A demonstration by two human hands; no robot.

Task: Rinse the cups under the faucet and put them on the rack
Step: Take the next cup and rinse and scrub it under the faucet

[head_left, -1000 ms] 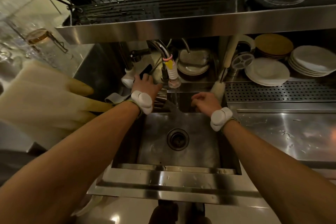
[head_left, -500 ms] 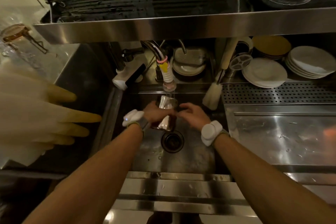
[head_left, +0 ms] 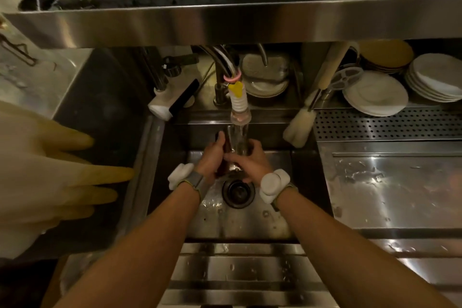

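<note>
Over the sink, directly below the faucet, the cup is gripped w/ both hands: left hand curls round one side, right hand round the other. I think best is mouth centred under faucet, turn slowly, firm grip, bc wet glass slips.

Forearms bare right up to the frame edge. Left hand & right hand bare too.

L wrist: left pod, white, matte, lumpy, approx. 2 rounded lobes. It sits on the left strap, a grey, woven-looking band w/ a thin yellow-green edge.

R wrist: right pod, same white kit, round flat face on top w/ a smaller lobe beside it. Right strap is mostly hidden; an olive-grey bit shows at the wrist's side.

Markings on the pods: can't tell, too dim.
</note>
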